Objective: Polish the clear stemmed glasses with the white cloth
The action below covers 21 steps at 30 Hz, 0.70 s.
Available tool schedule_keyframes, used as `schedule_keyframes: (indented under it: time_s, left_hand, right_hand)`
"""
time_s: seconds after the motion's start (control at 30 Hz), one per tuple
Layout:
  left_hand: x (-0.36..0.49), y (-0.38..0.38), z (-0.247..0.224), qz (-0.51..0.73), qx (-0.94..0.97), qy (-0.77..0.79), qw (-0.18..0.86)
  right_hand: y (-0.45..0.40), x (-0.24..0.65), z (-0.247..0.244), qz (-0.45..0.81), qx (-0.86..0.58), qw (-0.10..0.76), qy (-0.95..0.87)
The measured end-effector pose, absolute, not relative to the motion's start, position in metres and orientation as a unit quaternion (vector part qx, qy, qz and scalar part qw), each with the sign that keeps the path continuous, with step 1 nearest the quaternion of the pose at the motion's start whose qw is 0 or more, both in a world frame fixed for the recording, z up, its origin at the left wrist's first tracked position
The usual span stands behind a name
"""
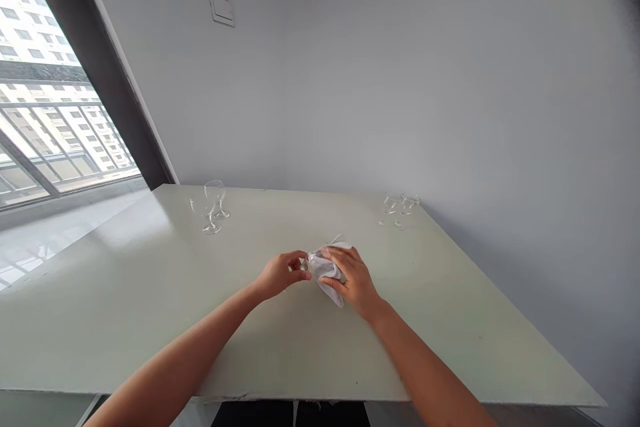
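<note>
Above the middle of the table, my right hand point(354, 279) is wrapped round a white cloth point(334, 293), whose lower corner hangs down and whose thin edge loops up at the top. My left hand point(280, 273) is closed in a pinch at the cloth's left side, on a small piece of clear glass point(305, 265). It looks like part of a stemmed glass, with the rest covered by the cloth and my right fingers. How far the glass reaches inside the cloth cannot be seen.
Two clear stemmed glasses, a nearer one point(211, 225) and a farther one point(215, 191), stand at the back left of the pale table point(150, 320). More small clear glasses point(400, 205) are at the back right. Grey walls border the table; a window point(55, 120) is left.
</note>
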<state>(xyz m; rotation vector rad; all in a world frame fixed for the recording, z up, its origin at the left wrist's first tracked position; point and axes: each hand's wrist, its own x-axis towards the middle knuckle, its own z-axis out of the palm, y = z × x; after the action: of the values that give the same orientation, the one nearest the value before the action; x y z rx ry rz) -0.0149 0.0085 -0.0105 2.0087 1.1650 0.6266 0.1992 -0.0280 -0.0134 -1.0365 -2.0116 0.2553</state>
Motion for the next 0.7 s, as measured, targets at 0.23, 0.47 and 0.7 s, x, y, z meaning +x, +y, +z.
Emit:
schedule_keyframes:
  time_s: [0.23, 0.47, 0.7]
  left_hand:
    - [-0.015, 0.0, -0.016, 0.288, 0.765, 0.494, 0.297]
    - [-0.028, 0.007, -0.023, 0.324, 0.841, 0.433, 0.025]
    - [-0.032, 0.004, -0.022, 0.274, 0.88, 0.386, -0.041]
  right_hand:
    - [-0.029, 0.201, -0.023, 0.059, -0.488, 0.426, -0.759]
    - [-0.029, 0.193, -0.02, 0.408, -0.402, 0.433, -0.696]
    - [-0.034, 0.186, -0.022, 0.701, -0.316, 0.314, -0.557]
